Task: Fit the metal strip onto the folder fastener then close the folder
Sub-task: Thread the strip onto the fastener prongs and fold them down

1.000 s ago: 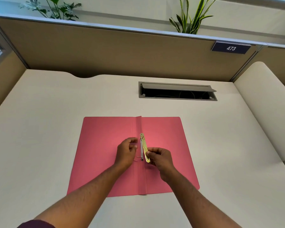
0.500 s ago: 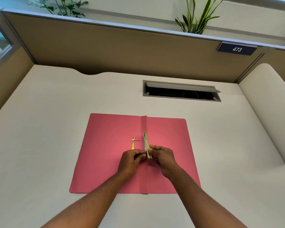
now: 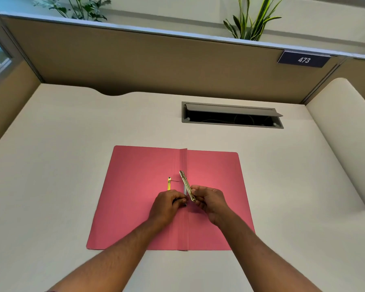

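over the open folder (image 3: 135, 199) on the desk (image 3: 51, 165), right hand (image 3: 209, 200) pinching the tilted strip (image 3: 187, 185), left hand (image 3: 167, 205) fingers pinched at the spine fastener (image 3: 185, 189).

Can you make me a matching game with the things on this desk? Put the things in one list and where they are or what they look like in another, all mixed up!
Things:
1. folder
2. metal strip
3. number sign
4. cable hatch

Clues:
A. up on the partition wall, reads 473
B. pink, lying open on the desk
C. tilted, pinched by the right hand
D. grey, lid propped open, set in the desk behind the folder

Pairs: 1-B, 2-C, 3-A, 4-D
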`<state>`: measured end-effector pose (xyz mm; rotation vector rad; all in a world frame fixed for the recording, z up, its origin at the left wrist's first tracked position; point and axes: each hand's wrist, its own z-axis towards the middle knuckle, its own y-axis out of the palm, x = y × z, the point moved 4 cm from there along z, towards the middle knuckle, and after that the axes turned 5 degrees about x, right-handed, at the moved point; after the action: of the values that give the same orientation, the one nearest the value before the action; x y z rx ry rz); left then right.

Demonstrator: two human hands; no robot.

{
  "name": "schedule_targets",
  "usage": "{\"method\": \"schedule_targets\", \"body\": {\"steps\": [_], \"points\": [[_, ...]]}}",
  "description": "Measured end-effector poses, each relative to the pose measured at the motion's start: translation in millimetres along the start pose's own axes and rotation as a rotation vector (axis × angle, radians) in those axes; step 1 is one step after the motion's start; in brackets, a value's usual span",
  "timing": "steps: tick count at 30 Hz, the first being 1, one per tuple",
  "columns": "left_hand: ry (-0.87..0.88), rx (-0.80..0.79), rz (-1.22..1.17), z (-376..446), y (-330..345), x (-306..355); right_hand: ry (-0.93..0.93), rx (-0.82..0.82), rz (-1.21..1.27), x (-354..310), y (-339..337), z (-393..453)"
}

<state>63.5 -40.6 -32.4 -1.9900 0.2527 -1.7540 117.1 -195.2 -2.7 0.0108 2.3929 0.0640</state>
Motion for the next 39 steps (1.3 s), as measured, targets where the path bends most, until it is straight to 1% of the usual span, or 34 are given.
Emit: {"method": "schedule_targets", "body": {"steps": [7, 15, 25, 29, 33, 35, 39], "points": [[0.098, 0.037, 0.116, 1, -3, 7, -0.012, -0.043, 0.003, -3, 2, 2], [0.088, 0.061, 0.116, 3, -3, 10, -0.031, -0.076, -0.02, 2, 2, 3], [0.061, 0.064, 0.086, 2, 3, 17, -0.074, -0.039, -0.009, -2, 3, -2], [0.027, 0.085, 0.024, 0, 3, 13, -0.101, -0.032, -0.01, 0, 3, -3], [0.0, 0.069, -0.004, 0, -2, 7, -0.17, -0.021, -0.08, 6, 4, -6], [-0.069, 0.06, -0.042, 2, -5, 2, -0.205, -0.006, -0.127, 8, 4, -5], [-0.243, 0.11, -0.205, 8, -16, -2, -0.258, 0.033, -0.216, 12, 4, -6]]}}
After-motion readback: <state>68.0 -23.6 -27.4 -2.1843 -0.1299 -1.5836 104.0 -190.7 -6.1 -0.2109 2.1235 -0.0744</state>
